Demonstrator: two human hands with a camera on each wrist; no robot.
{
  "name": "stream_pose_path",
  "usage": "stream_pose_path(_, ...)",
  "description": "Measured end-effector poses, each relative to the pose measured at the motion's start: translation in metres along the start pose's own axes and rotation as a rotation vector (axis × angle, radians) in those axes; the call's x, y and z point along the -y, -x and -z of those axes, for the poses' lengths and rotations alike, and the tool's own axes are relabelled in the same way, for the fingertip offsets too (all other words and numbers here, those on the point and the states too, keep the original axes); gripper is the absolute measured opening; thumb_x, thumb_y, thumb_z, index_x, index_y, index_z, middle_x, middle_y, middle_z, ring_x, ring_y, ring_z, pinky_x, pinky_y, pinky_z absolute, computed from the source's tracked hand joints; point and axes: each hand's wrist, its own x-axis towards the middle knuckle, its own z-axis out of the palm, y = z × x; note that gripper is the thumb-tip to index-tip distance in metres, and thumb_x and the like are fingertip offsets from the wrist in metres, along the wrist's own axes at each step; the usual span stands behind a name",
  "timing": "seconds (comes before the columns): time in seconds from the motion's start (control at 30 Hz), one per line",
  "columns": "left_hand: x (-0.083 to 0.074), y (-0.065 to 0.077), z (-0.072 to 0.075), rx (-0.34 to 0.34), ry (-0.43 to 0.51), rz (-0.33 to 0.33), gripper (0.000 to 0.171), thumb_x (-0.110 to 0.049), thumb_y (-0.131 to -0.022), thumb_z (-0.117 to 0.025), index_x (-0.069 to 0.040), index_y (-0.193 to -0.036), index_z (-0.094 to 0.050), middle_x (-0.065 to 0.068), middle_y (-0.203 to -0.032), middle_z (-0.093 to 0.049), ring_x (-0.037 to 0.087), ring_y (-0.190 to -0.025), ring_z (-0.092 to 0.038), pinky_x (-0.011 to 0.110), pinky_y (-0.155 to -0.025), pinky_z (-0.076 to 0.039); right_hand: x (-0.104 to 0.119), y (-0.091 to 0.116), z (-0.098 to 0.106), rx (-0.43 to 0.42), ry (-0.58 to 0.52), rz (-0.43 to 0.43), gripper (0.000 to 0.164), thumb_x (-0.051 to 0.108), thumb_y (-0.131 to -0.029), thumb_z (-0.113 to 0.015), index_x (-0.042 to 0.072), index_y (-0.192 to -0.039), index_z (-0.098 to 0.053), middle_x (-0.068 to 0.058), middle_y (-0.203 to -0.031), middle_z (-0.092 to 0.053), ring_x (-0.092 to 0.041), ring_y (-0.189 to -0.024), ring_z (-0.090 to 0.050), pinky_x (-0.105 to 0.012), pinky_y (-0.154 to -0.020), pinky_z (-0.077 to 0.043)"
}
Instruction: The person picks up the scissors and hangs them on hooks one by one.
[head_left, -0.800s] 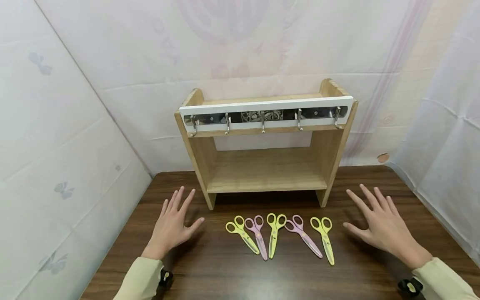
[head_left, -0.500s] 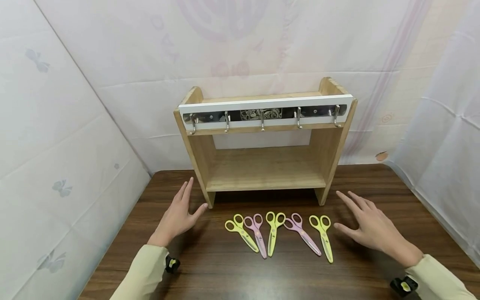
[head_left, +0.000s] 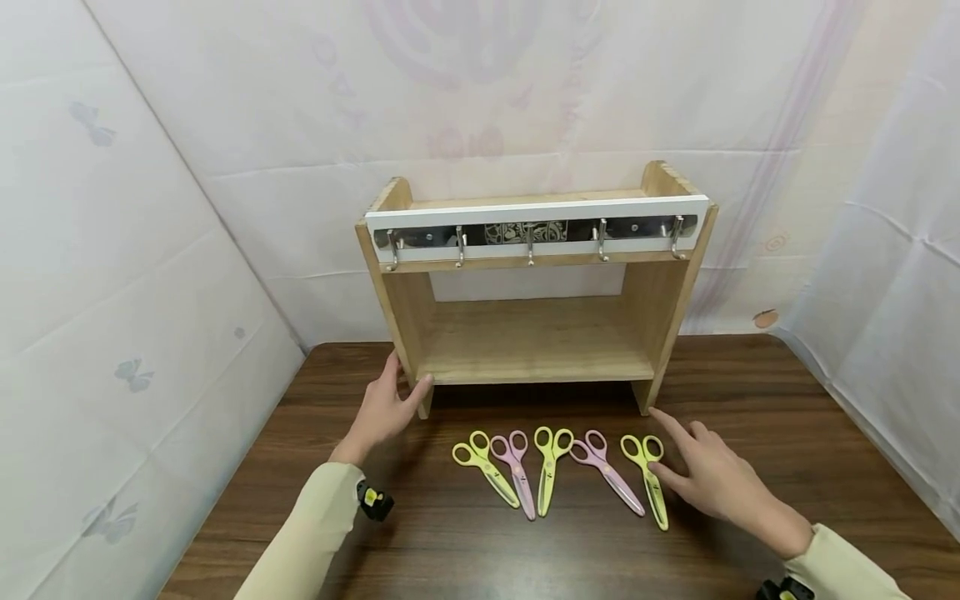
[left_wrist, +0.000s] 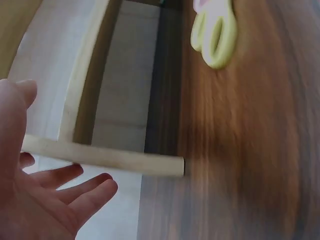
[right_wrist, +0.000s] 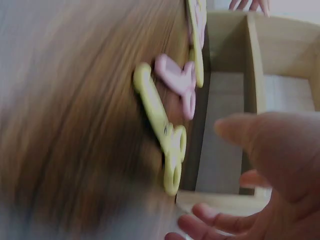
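A light wooden two-tier shelf (head_left: 534, 342) stands at the back of the table. My left hand (head_left: 381, 410) is at its left side panel (left_wrist: 115, 159), thumb on the inner side and fingers along the outside, loosely spread in the left wrist view. Near the foot of the right side panel (head_left: 670, 333) is my right hand (head_left: 722, 477), its fingers extended. The right thumb overlaps the rightmost yellow scissors (head_left: 656, 496) in the head view. Between the hands lie other yellow scissors (head_left: 549, 479) and pink scissors (head_left: 611, 479), handles toward the shelf.
A white rail (head_left: 529, 236) with several metal hooks runs across the shelf's upper front. The dark wooden table (head_left: 540, 562) meets cloth-covered walls (head_left: 247, 92) at the back and sides. Wrist cameras (head_left: 373, 500) sit on both forearms.
Both hands have moved inward toward the shelf. The left has reached its left panel, the right the area by its right foot. Shelf and scissors keep their places.
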Motion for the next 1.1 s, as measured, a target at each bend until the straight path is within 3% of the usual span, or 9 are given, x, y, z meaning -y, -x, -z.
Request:
stream_pose_path(0.17,-0.005,-0.009,-0.005,-0.046,0.044,0.071,0.066,-0.045,-0.105,-0.058,-0.013,-0.157,-0.033,0.026,-0.137,-0.060,0.040,-0.117,-0.066,0.054,-0.089,-0.059,0.012,0.004,-0.009,0.044,-0.033,-0.054,0.074,0.037,-0.090,-0.080,0.017,-0.153,-0.045,-0.010,-0.095,-0.056,-0.016,-0.060,-0.047,-0.036,-0.043,-0.039)
stream_pose_path(0.47,-0.003,-0.015,-0.011,-0.118,0.052,0.069,0.055,-0.027,-0.107,-0.057,-0.008,-0.154,-0.035,0.028,-0.134,-0.061,0.042,-0.118,-0.064,0.058,-0.089,-0.058,0.020,0.013,-0.025,0.074,-0.022,-0.117,0.077,0.034,-0.088,-0.083,0.010,-0.152,-0.047,-0.014,-0.101,-0.059,-0.019,-0.069,-0.054,-0.036,-0.045,-0.042)
stream_pose_path(0.7,0.000,-0.014,-0.012,-0.114,0.055,0.071,0.053,-0.017,-0.108,-0.053,-0.006,-0.156,-0.032,0.034,-0.137,-0.057,0.045,-0.115,-0.065,0.055,-0.081,-0.061,0.019,0.018,-0.029,0.035,0.019,-0.103,0.075,0.030,-0.084,-0.086,0.012,-0.148,-0.052,-0.009,-0.097,-0.055,-0.020,-0.076,-0.055,-0.036,-0.046,-0.042)
stream_pose_path(0.93,0.001,-0.015,-0.013,-0.089,0.063,0.067,0.053,-0.018,-0.109,-0.053,-0.007,-0.156,-0.032,0.033,-0.138,-0.056,0.045,-0.116,-0.065,0.054,-0.081,-0.061,0.012,0.020,-0.023,0.075,0.004,-0.107,0.074,0.027,-0.085,-0.086,0.014,-0.149,-0.051,-0.012,-0.109,-0.061,-0.025,-0.083,-0.063,-0.039,-0.047,-0.046)
stream_pose_path(1.1,0.000,-0.016,-0.014,-0.090,0.061,0.065,0.051,-0.017,-0.109,-0.053,-0.006,-0.155,-0.034,0.032,-0.138,-0.057,0.045,-0.118,-0.064,0.054,-0.081,-0.061,0.005,0.024,-0.018,0.068,0.017,-0.107,0.067,0.027,-0.084,-0.087,0.010,-0.142,-0.058,-0.011,-0.107,-0.063,-0.029,-0.087,-0.067,-0.042,-0.047,-0.049)
